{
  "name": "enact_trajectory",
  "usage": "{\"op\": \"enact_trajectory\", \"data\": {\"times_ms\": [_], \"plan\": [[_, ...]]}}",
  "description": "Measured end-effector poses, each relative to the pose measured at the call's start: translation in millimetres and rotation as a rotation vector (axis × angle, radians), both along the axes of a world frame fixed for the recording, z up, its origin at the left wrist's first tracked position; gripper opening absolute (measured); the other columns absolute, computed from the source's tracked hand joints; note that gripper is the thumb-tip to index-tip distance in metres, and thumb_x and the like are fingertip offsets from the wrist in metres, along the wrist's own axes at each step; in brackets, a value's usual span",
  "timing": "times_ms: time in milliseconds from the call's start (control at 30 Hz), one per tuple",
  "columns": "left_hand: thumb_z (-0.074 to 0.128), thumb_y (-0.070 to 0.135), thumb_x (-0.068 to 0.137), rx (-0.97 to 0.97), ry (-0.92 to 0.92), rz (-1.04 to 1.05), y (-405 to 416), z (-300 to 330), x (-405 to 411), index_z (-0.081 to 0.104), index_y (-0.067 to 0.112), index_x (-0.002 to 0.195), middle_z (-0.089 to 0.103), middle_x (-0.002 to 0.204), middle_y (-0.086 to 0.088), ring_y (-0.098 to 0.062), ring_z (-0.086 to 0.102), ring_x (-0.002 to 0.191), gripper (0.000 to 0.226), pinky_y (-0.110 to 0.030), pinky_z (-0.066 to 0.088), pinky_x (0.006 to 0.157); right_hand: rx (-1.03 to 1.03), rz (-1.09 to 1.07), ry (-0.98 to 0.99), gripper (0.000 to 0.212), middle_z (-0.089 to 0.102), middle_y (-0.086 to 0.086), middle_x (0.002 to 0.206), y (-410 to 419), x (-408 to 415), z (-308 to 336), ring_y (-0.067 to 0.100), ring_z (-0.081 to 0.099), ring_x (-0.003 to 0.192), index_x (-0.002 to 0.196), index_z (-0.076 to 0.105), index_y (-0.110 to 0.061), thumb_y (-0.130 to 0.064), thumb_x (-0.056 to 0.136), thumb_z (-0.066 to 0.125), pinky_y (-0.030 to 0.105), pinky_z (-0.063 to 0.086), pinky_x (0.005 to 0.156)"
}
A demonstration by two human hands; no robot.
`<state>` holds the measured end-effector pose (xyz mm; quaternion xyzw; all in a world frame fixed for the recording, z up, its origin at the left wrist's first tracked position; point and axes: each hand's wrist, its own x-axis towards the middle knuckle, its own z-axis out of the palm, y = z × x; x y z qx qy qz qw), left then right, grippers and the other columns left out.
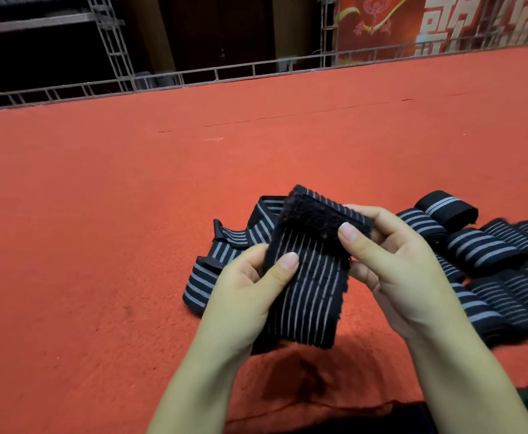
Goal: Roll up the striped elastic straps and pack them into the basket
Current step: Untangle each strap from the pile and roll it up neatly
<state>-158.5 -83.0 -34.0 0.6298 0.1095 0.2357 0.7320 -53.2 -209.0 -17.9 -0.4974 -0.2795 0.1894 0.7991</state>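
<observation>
- A striped elastic strap (309, 277) is being held up above the red cloth-covered table (100, 230), with its fuzzy fastening patch (313, 219) turned toward the camera at the upper end.
- The strap's left edge is being pinched by the left hand (250, 296), thumb laid on the striped face and fingers hidden behind it.
- The upper right corner, at the fastening patch, is being gripped by the right hand (394, 270), thumb on the front and fingers curled behind the strap.
- The strap is being kept mostly flat; no coil is being formed in it yet, so the rolling of this piece is being judged as only at its start.
- A loose, unrolled strap (225, 249) is lying crumpled on the table just behind the hands, with a dark buckle-like piece at its end; it is being counted as work still left.
- To the right, a heap of straps (500, 277) is lying on the table, and one rolled strap (447, 209) is sitting at its far edge; several others there are appearing rolled or folded, though how tightly cannot be told.
- The basket is not being shown anywhere in view, so whether any strap has been packed cannot be told.
- By judgement, the task is being taken as partly done: some rolling appears finished, while the held strap, the loose one and all visible packing are remaining.
</observation>
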Motion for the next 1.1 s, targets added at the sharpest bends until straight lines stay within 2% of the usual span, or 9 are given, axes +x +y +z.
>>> {"op": "enact_trajectory", "data": {"times_ms": [233, 300, 467, 533, 633, 800, 933, 1033, 1100], "plan": [[0.068, 0.035, 0.081, 0.111, 0.012, 0.065, -2.4, 9.7, -1.1, 0.072, 0.020, 0.084, 0.073, 0.079, -0.005, -0.014, 0.067, 0.068, 0.016, -0.023, 0.050, 0.057, -0.072, -0.130, -0.134, 0.029, 0.072, 0.002, 0.090, 0.2, 0.3, -5.7, 0.017, 0.068, 0.083, 0.101, 0.065, -0.013, -0.018, 0.075, 0.077, 0.037, 0.059, 0.071], [0.071, 0.038, 0.082, 0.108, 0.013, 0.074, -3.9, 11.5, -1.1, 0.073, 0.019, 0.083, 0.074, 0.079, -0.006, -0.015, 0.067, 0.067, 0.019, -0.024, 0.050, 0.056, -0.131, -0.196, -0.223, 0.025, 0.072, 0.000, 0.095, 2.7, -3.4, -9.8, 0.017, 0.068, 0.086, 0.100, 0.066, -0.020, -0.022, 0.075, 0.070, 0.039, 0.057, 0.077], [0.066, 0.037, 0.078, 0.054, -0.009, 0.073, -7.2, 14.8, -1.5, 0.072, 0.013, 0.077, 0.073, 0.074, -0.008, -0.016, 0.068, 0.063, 0.025, -0.024, 0.051, 0.053, -0.201, -0.271, -0.436, 0.025, 0.068, -0.016, 0.099, 4.5, -11.7, -9.7, 0.001, 0.064, 0.093, 0.100, 0.066, -0.027, -0.018, 0.079, 0.074, 0.018, 0.050, 0.082], [0.062, 0.039, 0.075, 0.015, -0.015, 0.084, -8.0, 15.6, -1.6, 0.070, 0.010, 0.077, 0.072, 0.070, -0.008, -0.014, 0.067, 0.058, 0.030, -0.021, 0.049, 0.050, -0.217, -0.267, -0.473, 0.029, 0.068, -0.016, 0.100, 5.2, -11.7, -10.4, 0.002, 0.063, 0.096, 0.100, 0.066, -0.027, -0.012, 0.078, 0.077, 0.021, 0.050, 0.085], [0.059, 0.048, 0.072, -0.016, 0.012, 0.129, -10.0, 16.9, -0.6, 0.069, 0.014, 0.061, 0.067, 0.059, -0.004, -0.011, 0.061, 0.050, 0.037, -0.019, 0.045, 0.044, -0.241, -0.262, -0.540, 0.032, 0.067, -0.016, 0.100, 5.9, -12.0, -10.4, 0.008, 0.063, 0.101, 0.100, 0.066, -0.033, -0.019, 0.072, 0.076, 0.030, 0.052, 0.086], [0.053, 0.062, 0.068, 0.017, 0.094, 0.178, -8.9, 15.1, 1.6, 0.067, 0.023, 0.049, 0.063, 0.054, -0.001, -0.011, 0.058, 0.049, 0.046, -0.022, 0.044, 0.045, -0.214, -0.181, -0.558, 0.037, 0.064, -0.014, 0.099, 4.8, -11.8, -12.0, 0.006, 0.062, 0.096, 0.095, 0.068, -0.035, -0.013, 0.066, 0.077, 0.017, 0.050, 0.071], [0.056, 0.053, 0.079, -0.025, 0.098, 0.192, -5.9, 11.6, 5.3, 0.072, 0.021, 0.055, 0.067, 0.060, -0.005, -0.015, 0.062, 0.056, 0.042, -0.027, 0.047, 0.053, -0.253, -0.072, -0.537, 0.041, 0.062, -0.015, 0.103, 0.8, -10.8, -10.4, 0.003, 0.060, 0.100, 0.093, 0.070, -0.034, -0.004, 0.069, 0.083, 0.013, 0.048, 0.071], [0.070, 0.044, 0.080, -0.049, 0.049, 0.202, -3.5, 8.4, 5.6, 0.071, 0.018, 0.061, 0.068, 0.067, -0.013, -0.027, 0.062, 0.064, 0.033, -0.039, 0.048, 0.065, -0.266, 0.016, -0.444, 0.032, 0.065, -0.016, 0.108, -2.5, -9.8, -9.1, 0.000, 0.062, 0.100, 0.099, 0.069, -0.039, -0.036, 0.069, 0.080, 0.016, 0.050, 0.076], [0.069, 0.046, 0.074, -0.036, 0.018, 0.175, -3.6, 7.9, 5.0, 0.073, 0.015, 0.069, 0.070, 0.074, -0.021, -0.035, 0.065, 0.068, 0.032, -0.048, 0.052, 0.068, -0.289, 0.053, -0.366, 0.044, 0.067, -0.015, 0.109, -2.3, -9.8, -10.4, 0.002, 0.065, 0.099, 0.108, 0.065, -0.041, -0.061, 0.069, 0.072, 0.023, 0.055, 0.079]]}}
